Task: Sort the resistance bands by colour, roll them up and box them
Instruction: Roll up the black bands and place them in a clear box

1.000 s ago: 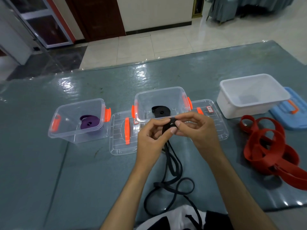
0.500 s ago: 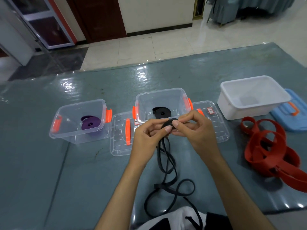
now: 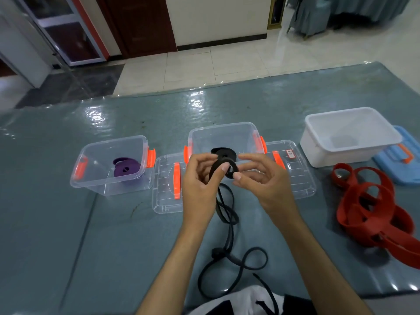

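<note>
Both hands are up over the table [image 3: 68,223], which has a shiny grey-blue cover. The left hand [image 3: 200,180] and the right hand [image 3: 259,180] hold a black resistance band [image 3: 229,214] between them. The top part is wound into a small roll, and the left thumb and the right fingertips pinch that roll. The rest of the band hangs down and lies in loose loops on the table near the person's body.

Behind the hands stands a clear box with orange clips [image 3: 223,137]. A rolled black band [image 3: 223,153] lies inside it. To the left is another clear box [image 3: 109,176] with a rolled purple band [image 3: 126,169] inside. A clear lid [image 3: 166,189] lies flat between these two boxes, and a second clear lid [image 3: 297,176] lies to the right of the middle box. That lid has a small white sticker with red writing [image 3: 290,153], too small to read.

Further right stands an empty white tub [image 3: 350,151], and a blue lid [image 3: 402,164] lies beside it. A pile of red bands [image 3: 372,208] lies loose in front of the tub.
</note>
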The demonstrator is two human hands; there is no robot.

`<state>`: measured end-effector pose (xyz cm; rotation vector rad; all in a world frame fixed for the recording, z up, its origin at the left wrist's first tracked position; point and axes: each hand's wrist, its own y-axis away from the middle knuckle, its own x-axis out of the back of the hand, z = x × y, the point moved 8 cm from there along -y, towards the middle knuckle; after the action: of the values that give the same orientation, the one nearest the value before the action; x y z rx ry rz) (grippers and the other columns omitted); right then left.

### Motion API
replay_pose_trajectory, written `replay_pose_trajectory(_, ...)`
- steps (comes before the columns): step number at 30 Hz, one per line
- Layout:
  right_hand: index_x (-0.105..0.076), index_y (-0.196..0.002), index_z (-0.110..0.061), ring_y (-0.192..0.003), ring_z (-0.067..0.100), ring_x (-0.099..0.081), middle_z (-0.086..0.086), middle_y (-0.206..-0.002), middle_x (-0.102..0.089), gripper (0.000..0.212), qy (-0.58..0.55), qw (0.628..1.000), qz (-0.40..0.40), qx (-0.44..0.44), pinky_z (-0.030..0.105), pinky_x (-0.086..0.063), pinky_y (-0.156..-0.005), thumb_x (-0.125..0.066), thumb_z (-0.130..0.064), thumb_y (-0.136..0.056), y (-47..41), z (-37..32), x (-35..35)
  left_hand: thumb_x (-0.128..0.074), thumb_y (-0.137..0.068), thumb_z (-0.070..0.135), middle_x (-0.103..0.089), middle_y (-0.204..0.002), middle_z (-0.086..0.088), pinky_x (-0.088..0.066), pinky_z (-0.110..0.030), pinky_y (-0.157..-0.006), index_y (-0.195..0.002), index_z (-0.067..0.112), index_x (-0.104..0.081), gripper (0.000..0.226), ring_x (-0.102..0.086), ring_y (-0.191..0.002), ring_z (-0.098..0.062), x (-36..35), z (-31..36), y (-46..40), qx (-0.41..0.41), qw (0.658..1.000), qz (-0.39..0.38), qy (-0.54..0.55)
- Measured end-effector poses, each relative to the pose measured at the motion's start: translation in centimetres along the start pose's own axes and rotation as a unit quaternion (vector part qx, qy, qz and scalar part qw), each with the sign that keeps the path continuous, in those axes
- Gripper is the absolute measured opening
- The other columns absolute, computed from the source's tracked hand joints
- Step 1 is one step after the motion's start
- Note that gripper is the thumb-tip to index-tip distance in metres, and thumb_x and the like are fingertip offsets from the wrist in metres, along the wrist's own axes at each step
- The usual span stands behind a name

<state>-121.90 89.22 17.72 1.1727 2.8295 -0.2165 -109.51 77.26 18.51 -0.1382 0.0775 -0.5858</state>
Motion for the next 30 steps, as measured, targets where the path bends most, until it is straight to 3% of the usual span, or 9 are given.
replay_pose_trajectory(3,-0.072,-0.102,-0.004,-0.095,0.028,-0.078,0.008,-0.11,-0.077,0.021,0.007,1.0,-0.015,-0.005,0.044,-0.063,-0.089,-0.079,0.004,-0.084,0.1,0.4,-0.3,-0.078,-0.093,0.012,-0.075,-0.095,-0.007,-0.058,-0.04,-0.084,-0.099,0.015,-0.071,0.01,-0.072,-0.092,-0.024,0.2,-0.3,0.5,-0.012,1.0,0.019,-0.011)
replay_pose_trajectory(6,-0.068,-0.095,0.001,-0.092,0.029,-0.078,0.009,-0.113,-0.076,0.019,-0.002,1.0,-0.01,-0.012,0.042,-0.063,-0.087,-0.081,0.006,-0.082,0.4,0.5,-0.2,-0.076,-0.094,0.013,-0.076,-0.098,-0.001,-0.058,-0.036,-0.089,-0.101,0.013,-0.075,0.007,-0.074,-0.098,-0.021,-0.1,-0.5,0.6,-0.007,1.0,0.004,-0.022)
replay_pose_trajectory(13,-0.062,-0.094,0.001,-0.089,0.029,-0.079,0.012,-0.096,-0.078,0.025,-0.011,0.999,0.037,-0.005,0.04,-0.063,-0.083,-0.082,0.008,-0.08,0.9,0.7,1.2,-0.073,-0.095,0.006,-0.075,-0.118,-0.001,-0.057,-0.036,-0.101,-0.122,0.023,-0.075,0.032,-0.07,-0.115,-0.019,-1.1,-0.8,0.2,0.026,0.99,-0.132,-0.036)
replay_pose_trajectory(18,-0.063,-0.093,-0.003,-0.087,0.022,-0.078,0.007,-0.095,-0.076,0.025,0.028,0.999,0.029,-0.005,0.032,-0.062,-0.078,-0.084,0.001,-0.081,0.6,0.6,1.1,-0.07,-0.098,0.009,-0.074,-0.113,0.005,-0.056,-0.038,-0.098,-0.128,0.023,-0.073,0.033,-0.069,-0.112,-0.022,-1.0,-0.7,0.3,-0.024,0.987,-0.127,-0.093)
replay_pose_trajectory(23,-0.069,-0.09,-0.014,-0.074,0.021,-0.076,0.002,-0.093,-0.077,0.016,0.059,0.997,0.051,0.011,0.029,-0.057,-0.055,-0.083,-0.008,-0.084,0.3,-0.5,1.9,-0.07,-0.098,0.007,-0.073,-0.115,0.008,-0.056,-0.038,-0.098,-0.129,0.019,-0.073,0.034,-0.069,-0.113,-0.023,-1.3,0.7,0.5,-0.089,0.979,-0.142,-0.113)
replay_pose_trajectory(27,-0.076,-0.103,-0.017,-0.07,0.024,-0.076,0.004,-0.094,-0.076,0.021,0.02,0.998,0.056,0.021,0.03,-0.062,-0.063,-0.079,-0.002,-0.088,0.6,-1.0,1.6,-0.077,-0.092,0.004,-0.078,-0.107,0.008,-0.056,-0.027,-0.092,-0.117,0.014,-0.073,0.028,-0.074,-0.106,-0.013,-1.1,0.0,0.8,-0.017,0.997,-0.074,-0.034)
replay_pose_trajectory(30,-0.073,-0.105,-0.006,-0.076,0.029,-0.078,0.01,-0.093,-0.077,0.015,-0.013,0.998,0.058,0.009,0.034,-0.064,-0.069,-0.075,-0.001,-0.091,0.9,-0.5,1.3,-0.077,-0.092,0.007,-0.078,-0.109,-0.002,-0.057,-0.031,-0.093,-0.116,0.012,-0.076,0.025,-0.074,-0.107,-0.019,-1.1,-0.7,1.0,-0.004,0.998,-0.067,-0.021)
